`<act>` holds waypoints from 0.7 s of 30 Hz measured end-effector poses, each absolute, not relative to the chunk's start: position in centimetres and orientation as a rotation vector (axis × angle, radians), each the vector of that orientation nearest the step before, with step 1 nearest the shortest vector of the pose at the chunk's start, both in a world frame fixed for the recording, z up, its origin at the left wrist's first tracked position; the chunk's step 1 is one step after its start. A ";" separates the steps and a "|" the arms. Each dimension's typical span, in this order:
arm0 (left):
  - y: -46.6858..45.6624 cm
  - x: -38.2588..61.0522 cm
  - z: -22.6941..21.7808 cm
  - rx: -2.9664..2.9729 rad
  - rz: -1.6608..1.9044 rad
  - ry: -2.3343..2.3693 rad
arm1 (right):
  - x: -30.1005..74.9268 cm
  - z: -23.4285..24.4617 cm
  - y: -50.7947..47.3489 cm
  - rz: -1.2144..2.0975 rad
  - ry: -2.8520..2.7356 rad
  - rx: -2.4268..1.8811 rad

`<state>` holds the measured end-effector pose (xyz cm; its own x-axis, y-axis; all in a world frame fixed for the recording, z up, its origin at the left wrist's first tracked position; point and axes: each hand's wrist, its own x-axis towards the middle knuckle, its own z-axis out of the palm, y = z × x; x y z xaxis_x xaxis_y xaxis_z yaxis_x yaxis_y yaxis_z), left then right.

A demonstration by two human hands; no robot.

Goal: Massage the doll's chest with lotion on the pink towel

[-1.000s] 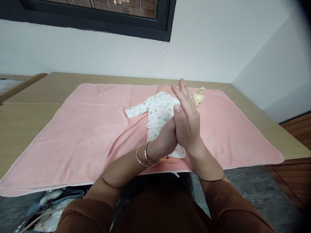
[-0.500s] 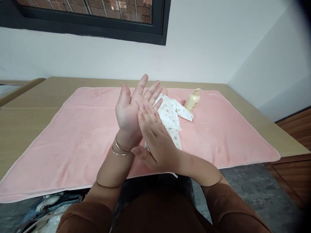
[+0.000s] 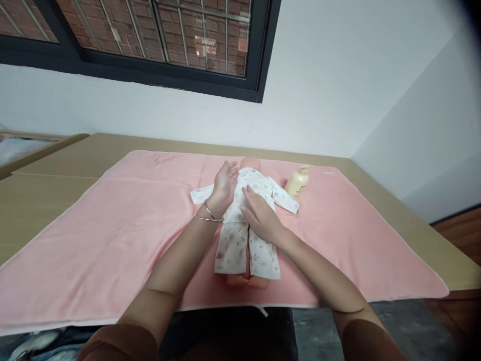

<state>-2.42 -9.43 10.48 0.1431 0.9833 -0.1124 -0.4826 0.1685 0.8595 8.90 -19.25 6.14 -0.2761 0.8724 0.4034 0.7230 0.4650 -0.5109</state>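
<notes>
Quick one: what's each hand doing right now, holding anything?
Left hand: open, nothing seen in it.
Right hand: open, nothing seen in it, over the clothed doll; whether it touches, I can't tell.

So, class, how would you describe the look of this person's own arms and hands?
Neither wears a glove. The left hand has thin silver bangles at its wrist; the right hand has none. Brown sleeves end near the elbows.

Brown sleeves (image 3: 122,343) and silvery bangles (image 3: 208,219)
Both sleeves are plain and end just above the elbow creases; the bangles, two slim, shiny rounds, circle the wrist of the left hand (image 3: 225,183).
</notes>
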 end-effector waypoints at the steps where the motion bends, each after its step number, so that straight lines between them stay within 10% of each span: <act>1: -9.2 -1.6 10.3 0.761 1.187 0.798 | 9.1 6.3 -18.3 0.309 -2.029 -1.302; 11: -5.1 -0.1 11.2 0.593 1.162 0.657 | 9.1 5.8 -10.7 0.206 -2.043 -1.082; 21: -0.5 -0.7 2.5 1.259 1.371 1.071 | 13.7 2.1 -6.4 0.168 -1.959 -1.621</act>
